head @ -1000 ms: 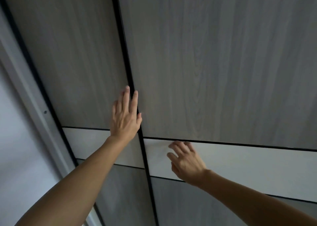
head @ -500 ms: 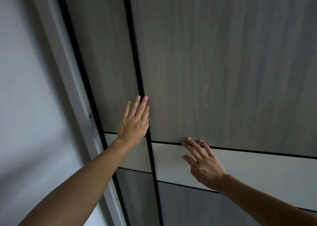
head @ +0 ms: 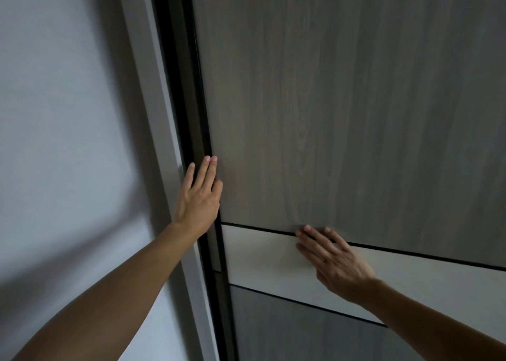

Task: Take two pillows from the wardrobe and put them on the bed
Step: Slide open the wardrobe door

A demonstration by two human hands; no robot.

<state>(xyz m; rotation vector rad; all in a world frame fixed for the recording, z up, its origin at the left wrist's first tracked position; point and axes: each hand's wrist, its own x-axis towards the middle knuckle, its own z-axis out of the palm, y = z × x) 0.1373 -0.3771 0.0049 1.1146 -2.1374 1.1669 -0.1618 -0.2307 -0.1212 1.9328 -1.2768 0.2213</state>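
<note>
Wardrobe door [head: 342,114], both hands flat on it

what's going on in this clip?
A person has both hands flat on a sliding wardrobe door. The left hand is at the door's left edge by the dark frame; the right hand presses on the pale band across the door. The door is shut or nearly so; no inside shows. No pillows or bed in view, so the task is at its very start.

A plain pale wall [head: 54,141] fills the left side, crossed by soft, dim shadows — beside it runs a light grey upright frame strip [head: 153,92], in low, even light.
</note>
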